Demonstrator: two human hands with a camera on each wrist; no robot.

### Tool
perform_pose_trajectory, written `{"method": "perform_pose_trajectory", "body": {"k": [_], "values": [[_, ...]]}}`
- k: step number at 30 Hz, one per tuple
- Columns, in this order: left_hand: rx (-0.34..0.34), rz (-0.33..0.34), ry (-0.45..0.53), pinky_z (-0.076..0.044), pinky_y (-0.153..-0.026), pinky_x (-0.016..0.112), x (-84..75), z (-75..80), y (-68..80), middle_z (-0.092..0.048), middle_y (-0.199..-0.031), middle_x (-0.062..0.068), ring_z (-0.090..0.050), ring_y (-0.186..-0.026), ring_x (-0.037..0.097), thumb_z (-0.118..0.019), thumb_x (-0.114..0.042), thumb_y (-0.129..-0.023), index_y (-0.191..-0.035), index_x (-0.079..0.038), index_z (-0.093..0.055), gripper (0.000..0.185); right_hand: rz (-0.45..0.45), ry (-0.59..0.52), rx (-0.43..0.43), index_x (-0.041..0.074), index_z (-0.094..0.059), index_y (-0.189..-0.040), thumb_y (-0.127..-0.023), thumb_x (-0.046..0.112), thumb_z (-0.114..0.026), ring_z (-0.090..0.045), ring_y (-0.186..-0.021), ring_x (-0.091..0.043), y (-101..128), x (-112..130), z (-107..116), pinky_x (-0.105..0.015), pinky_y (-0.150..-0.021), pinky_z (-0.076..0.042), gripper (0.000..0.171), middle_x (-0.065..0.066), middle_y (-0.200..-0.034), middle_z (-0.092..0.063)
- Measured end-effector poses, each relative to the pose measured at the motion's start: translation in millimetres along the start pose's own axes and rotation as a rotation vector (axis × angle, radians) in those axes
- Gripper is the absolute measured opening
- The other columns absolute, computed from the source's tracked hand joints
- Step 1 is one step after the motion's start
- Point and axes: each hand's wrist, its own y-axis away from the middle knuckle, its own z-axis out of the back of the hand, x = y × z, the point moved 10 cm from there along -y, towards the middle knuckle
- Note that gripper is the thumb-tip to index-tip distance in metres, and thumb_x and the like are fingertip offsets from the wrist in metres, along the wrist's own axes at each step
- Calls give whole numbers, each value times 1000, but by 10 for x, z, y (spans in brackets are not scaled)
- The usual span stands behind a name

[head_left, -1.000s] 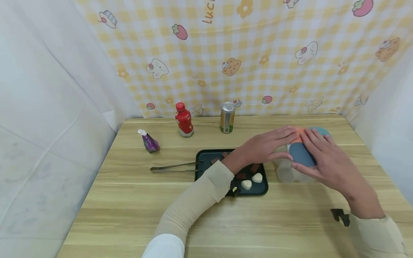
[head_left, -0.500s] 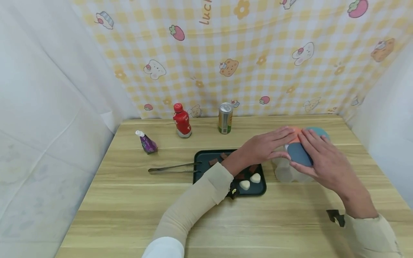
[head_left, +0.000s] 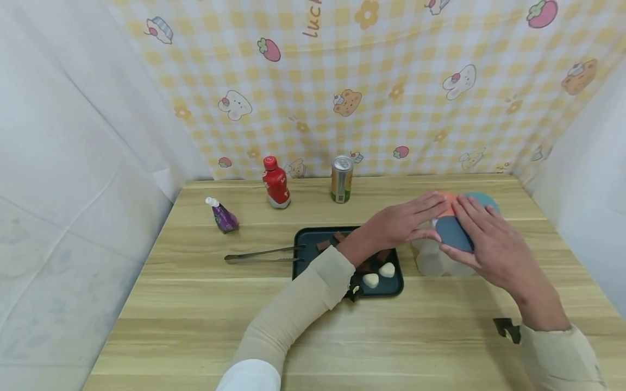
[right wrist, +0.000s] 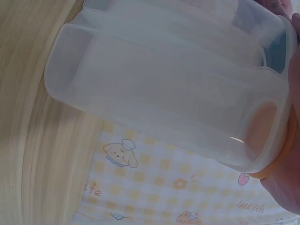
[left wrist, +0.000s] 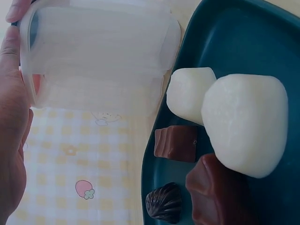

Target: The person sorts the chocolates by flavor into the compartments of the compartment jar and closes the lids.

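Pressing: left hand [head_left: 408, 220] and right hand [head_left: 489, 247] lie with fingers nearly straight on the coloured lids [head_left: 454, 231] of a clear container [head_left: 432, 260], clasping nothing | container stands right of the dark tray [head_left: 313, 239], under both palms | tongs [head_left: 261, 254] far left | both hands equally near.

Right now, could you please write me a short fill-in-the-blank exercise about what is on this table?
1. Both hands, the left hand and the right hand, rest on the lids of a clear ____ container.
2. The metal tongs lie to the ____ of the dark tray.
3. The bottle beside the can has a ____ cap.

Missing words: plastic; left; red
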Motion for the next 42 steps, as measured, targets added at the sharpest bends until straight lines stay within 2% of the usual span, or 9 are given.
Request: {"method": "perform_pose_trajectory", "body": {"k": [5,7,10,14,18,22,30,36,42], "values": [[40,-140,-196,-11,-121,34,-132,-40,-6,-37,-160,17,-26,-152,29,-35,-24,-115,-156,-6,-45,46,-35,-87,14,-7,-33,-157,-108,39,-53,-25,-151,-38,-16,-44,3,-47,-123,-9,70,-27,-159,-34],[8,-201,-282,-13,-121,39,-187,-22,5,-41,-157,20,-32,-149,34,-33,-19,-115,-154,-6,-48,44,-39,-102,6,-6,-34,-157,-109,34,-52,-26,-151,-37,-17,-55,8,-47,-123,-9,65,-27,-158,-36],[12,-202,-251,-10,-121,39,-179,-14,6,-41,-157,20,-32,-149,34,-34,-16,-115,-154,-5,-48,43,-40,-116,-11,-5,-35,-157,-110,31,-49,-26,-151,-36,-7,-64,12,-46,-123,-10,61,-26,-158,-37],[56,-106,-98,-4,-121,33,-88,-19,-21,-37,-160,16,-26,-152,29,-41,-24,-114,-156,-2,-42,48,-44,-138,-32,-3,-37,-157,-111,26,-46,-27,-151,-34,-4,-69,27,-45,-123,-10,55,-24,-158,-38],[102,51,125,-1,-118,22,36,-57,-43,-30,-165,10,-15,-155,18,-46,-36,-111,-159,-4,-35,58,-58,-156,-59,-3,-40,-156,-111,23,-45,-29,-150,-34,-3,-72,60,-45,-123,-12,52,-22,-158,-40],[69,126,262,-4,-116,18,88,-71,-44,-29,-166,10,-14,-154,15,-54,-39,-108,-159,-5,-35,64,-79,-176,-65,-3,-43,-154,-112,21,-44,-30,-150,-34,-2,-86,67,-44,-123,-12,49,-21,-157,-42],[22,97,303,-4,-118,21,58,-113,-32,-21,-168,13,-4,-155,16,-61,-42,-105,-160,-2,-27,76,-86,-197,-66,-5,-44,-153,-111,18,-43,-30,-150,-35,-1,-111,75,-44,-123,-11,48,-23,-156,-43],[-1,55,188,-1,-120,26,6,-85,-24,-20,-168,16,-7,-156,22,-62,-49,-102,-160,1,-23,86,-84,-197,-89,-4,-46,-152,-112,18,-42,-31,-150,-33,4,-119,94,-42,-123,-12,46,-22,-155,-44],[90,115,131,0,-120,27,45,-47,58,-21,-169,8,-8,-156,16,-53,-60,-102,-163,-7,-24,87,-79,-193,-97,-4,-47,-151,-112,20,-40,-31,-150,-31,3,-114,89,-42,-123,-13,47,-22,-154,-45]]}}
